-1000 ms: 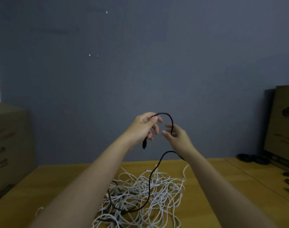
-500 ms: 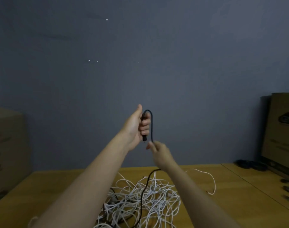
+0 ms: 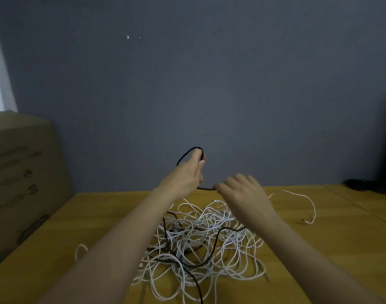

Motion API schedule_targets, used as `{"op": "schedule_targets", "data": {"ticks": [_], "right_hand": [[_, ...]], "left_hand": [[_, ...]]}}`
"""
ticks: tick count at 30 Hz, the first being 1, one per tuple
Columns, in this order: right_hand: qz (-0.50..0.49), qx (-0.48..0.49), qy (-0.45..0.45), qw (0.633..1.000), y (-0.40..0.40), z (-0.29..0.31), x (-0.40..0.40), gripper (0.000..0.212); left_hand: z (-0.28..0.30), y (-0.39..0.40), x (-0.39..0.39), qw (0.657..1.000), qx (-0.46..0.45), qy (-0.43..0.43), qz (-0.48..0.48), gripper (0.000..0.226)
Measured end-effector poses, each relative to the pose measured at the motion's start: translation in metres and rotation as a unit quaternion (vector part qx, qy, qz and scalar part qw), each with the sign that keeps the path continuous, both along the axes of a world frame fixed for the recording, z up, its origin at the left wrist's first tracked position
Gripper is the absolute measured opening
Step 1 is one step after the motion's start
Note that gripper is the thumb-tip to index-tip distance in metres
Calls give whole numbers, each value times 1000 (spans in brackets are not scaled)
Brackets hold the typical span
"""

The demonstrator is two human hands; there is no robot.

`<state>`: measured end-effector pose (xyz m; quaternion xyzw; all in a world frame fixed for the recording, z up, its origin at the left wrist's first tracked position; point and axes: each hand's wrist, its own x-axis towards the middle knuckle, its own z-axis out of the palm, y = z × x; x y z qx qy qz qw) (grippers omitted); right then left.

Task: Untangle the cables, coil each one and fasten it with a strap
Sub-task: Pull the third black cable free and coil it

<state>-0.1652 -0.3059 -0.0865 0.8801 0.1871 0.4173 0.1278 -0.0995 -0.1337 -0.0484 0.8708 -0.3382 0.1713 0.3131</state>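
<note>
A black cable (image 3: 188, 152) arches in a small loop over my left hand (image 3: 186, 175), which grips it above the table's far part. A short stretch of it runs from there to my right hand (image 3: 242, 190), whose thumb and fingers pinch it. More of the black cable (image 3: 216, 240) snakes down through a heap of tangled white cables (image 3: 201, 242) on the wooden table (image 3: 319, 249) beneath both arms. One white cable end (image 3: 306, 220) trails off to the right.
A cardboard box (image 3: 18, 178) stands at the table's left edge. Dark round objects (image 3: 361, 184) lie at the far right by another dark box. A grey wall rises close behind the table.
My right hand has dropped lower and to the right, drawing the black cable sideways from my left hand. The loop over my left hand has widened. The view has tilted down.
</note>
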Motion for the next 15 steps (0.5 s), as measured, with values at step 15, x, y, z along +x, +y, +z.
{"op": "schedule_targets", "data": {"ticks": [15], "right_hand": [[-155,291,40,943,-51,64,20,21]], "left_hand": [[7,29,-29,996,71,46,-30,40]]}}
